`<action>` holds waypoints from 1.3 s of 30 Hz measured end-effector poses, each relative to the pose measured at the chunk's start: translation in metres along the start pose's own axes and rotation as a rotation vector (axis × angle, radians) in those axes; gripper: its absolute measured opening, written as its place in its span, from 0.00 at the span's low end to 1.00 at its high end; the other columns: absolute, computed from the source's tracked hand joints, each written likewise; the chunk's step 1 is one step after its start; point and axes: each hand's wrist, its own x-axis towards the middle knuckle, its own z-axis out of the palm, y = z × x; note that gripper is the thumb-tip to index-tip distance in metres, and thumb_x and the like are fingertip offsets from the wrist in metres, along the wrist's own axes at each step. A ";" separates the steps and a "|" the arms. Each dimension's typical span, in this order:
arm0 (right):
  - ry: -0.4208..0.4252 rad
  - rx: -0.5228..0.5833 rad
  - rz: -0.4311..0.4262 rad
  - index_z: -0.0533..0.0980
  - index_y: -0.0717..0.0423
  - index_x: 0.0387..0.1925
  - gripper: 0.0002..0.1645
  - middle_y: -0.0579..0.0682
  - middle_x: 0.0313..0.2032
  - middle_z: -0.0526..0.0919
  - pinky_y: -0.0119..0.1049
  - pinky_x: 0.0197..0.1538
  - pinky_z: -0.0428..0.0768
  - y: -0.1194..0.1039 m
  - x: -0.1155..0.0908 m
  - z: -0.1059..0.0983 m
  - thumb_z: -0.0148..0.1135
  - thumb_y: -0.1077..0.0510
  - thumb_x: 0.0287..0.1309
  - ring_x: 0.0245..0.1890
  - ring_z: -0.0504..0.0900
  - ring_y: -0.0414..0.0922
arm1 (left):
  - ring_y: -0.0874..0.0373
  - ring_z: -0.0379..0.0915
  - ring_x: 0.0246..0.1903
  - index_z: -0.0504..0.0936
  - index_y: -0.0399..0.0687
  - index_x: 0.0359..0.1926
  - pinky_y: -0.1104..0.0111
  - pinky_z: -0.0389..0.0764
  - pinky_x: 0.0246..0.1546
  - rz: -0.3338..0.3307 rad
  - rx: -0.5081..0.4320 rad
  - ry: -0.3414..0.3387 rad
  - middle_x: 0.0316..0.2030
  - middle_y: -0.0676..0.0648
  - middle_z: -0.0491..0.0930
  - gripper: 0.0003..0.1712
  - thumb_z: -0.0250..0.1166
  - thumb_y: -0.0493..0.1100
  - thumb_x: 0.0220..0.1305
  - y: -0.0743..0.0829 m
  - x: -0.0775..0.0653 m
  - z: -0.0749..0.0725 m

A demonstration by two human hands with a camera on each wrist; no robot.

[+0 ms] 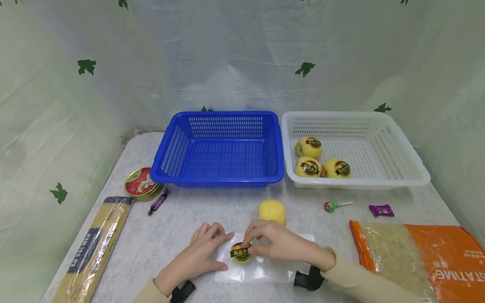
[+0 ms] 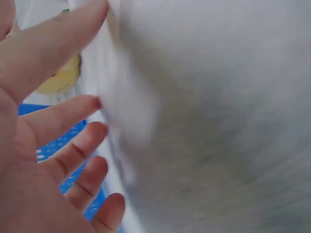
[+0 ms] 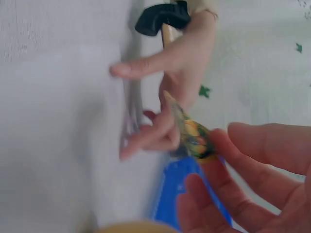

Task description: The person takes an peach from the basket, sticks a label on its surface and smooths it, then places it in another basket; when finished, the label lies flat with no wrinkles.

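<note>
My right hand [image 1: 278, 242] pinches a round black and gold sticker [image 1: 238, 254] between thumb and fingers. In the right wrist view the sticker [image 3: 193, 133] is tilted and held up off the surface. Below it lies a glossy white backing sheet [image 1: 273, 269] on the table. My left hand [image 1: 200, 254] rests at the sheet's left edge, thumb and fingers spread and fairly straight; in the left wrist view this hand [image 2: 43, 145] grips nothing. Just beyond my right hand sits a yellow apple [image 1: 272, 210] with no sticker visible, its lower part partly covered by the hand.
A blue basket [image 1: 217, 184] stands behind, beside a white basket [image 1: 363, 182] with stickered apples [image 1: 308, 167]. At left are a noodle pack [image 1: 94, 248], a round tin [image 1: 142, 184] and a purple candy [image 1: 157, 202]. At right are a lollipop [image 1: 330, 206], a wrapped candy [image 1: 381, 211] and an orange bag [image 1: 443, 256].
</note>
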 end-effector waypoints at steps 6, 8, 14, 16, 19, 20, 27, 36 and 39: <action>0.244 0.096 -0.054 0.77 0.52 0.33 0.08 0.43 0.33 0.78 0.34 0.38 0.76 0.012 -0.011 -0.031 0.64 0.65 0.49 0.34 0.75 0.41 | 0.60 0.53 0.39 0.70 0.52 0.59 0.63 0.60 0.41 -0.006 -0.096 0.039 0.42 0.55 0.64 0.40 0.70 0.56 0.43 0.001 0.010 -0.012; 0.299 0.089 -0.039 0.76 0.52 0.32 0.09 0.43 0.32 0.77 0.35 0.38 0.76 0.019 -0.016 -0.039 0.64 0.67 0.48 0.34 0.75 0.41 | 0.60 0.55 0.39 0.68 0.53 0.60 0.62 0.61 0.42 0.005 -0.158 0.074 0.42 0.53 0.65 0.39 0.69 0.54 0.46 0.003 0.017 -0.016; 0.408 0.048 -0.011 0.76 0.51 0.29 0.12 0.40 0.32 0.78 0.38 0.41 0.77 0.041 -0.022 -0.045 0.64 0.71 0.46 0.37 0.74 0.40 | 0.55 0.61 0.50 0.61 0.58 0.63 0.58 0.67 0.50 0.056 -0.387 0.146 0.50 0.49 0.64 0.36 0.64 0.52 0.55 0.016 0.044 -0.018; 0.419 0.046 -0.007 0.76 0.51 0.28 0.13 0.40 0.32 0.78 0.38 0.42 0.76 0.046 -0.022 -0.044 0.63 0.71 0.45 0.37 0.74 0.40 | 0.54 0.61 0.53 0.59 0.58 0.63 0.58 0.66 0.52 0.076 -0.417 0.155 0.52 0.49 0.62 0.35 0.62 0.53 0.56 0.022 0.054 -0.016; 0.429 0.043 0.006 0.76 0.50 0.29 0.13 0.39 0.32 0.77 0.39 0.43 0.76 0.050 -0.021 -0.042 0.63 0.71 0.45 0.38 0.74 0.39 | 0.55 0.59 0.55 0.59 0.57 0.61 0.61 0.64 0.55 0.119 -0.408 0.175 0.54 0.50 0.59 0.32 0.61 0.54 0.57 0.030 0.069 -0.012; 0.435 0.032 0.008 0.76 0.50 0.29 0.13 0.39 0.32 0.77 0.40 0.43 0.76 0.051 -0.020 -0.042 0.63 0.71 0.45 0.38 0.74 0.39 | 0.55 0.58 0.56 0.60 0.56 0.60 0.61 0.64 0.56 0.139 -0.403 0.186 0.55 0.50 0.58 0.31 0.61 0.53 0.57 0.032 0.073 -0.011; 0.430 -0.017 0.058 0.76 0.50 0.31 0.13 0.39 0.33 0.77 0.41 0.44 0.75 0.052 -0.019 -0.040 0.63 0.70 0.45 0.39 0.74 0.40 | 0.58 0.57 0.55 0.62 0.56 0.50 0.60 0.66 0.54 0.199 -0.365 0.225 0.53 0.50 0.56 0.21 0.60 0.52 0.59 0.045 0.093 -0.003; 0.329 0.025 0.140 0.71 0.51 0.35 0.16 0.50 0.48 0.71 0.41 0.47 0.75 0.053 -0.023 -0.039 0.66 0.66 0.44 0.50 0.70 0.49 | 0.57 0.61 0.47 0.68 0.57 0.43 0.61 0.71 0.44 0.127 -0.473 0.177 0.48 0.52 0.57 0.15 0.61 0.52 0.57 0.045 0.103 0.001; 0.287 0.046 0.159 0.68 0.50 0.35 0.17 0.51 0.52 0.70 0.42 0.47 0.74 0.054 -0.025 -0.039 0.67 0.60 0.46 0.52 0.69 0.49 | 0.57 0.61 0.45 0.70 0.57 0.41 0.62 0.69 0.43 0.122 -0.550 0.176 0.46 0.53 0.59 0.14 0.63 0.51 0.56 0.042 0.107 0.002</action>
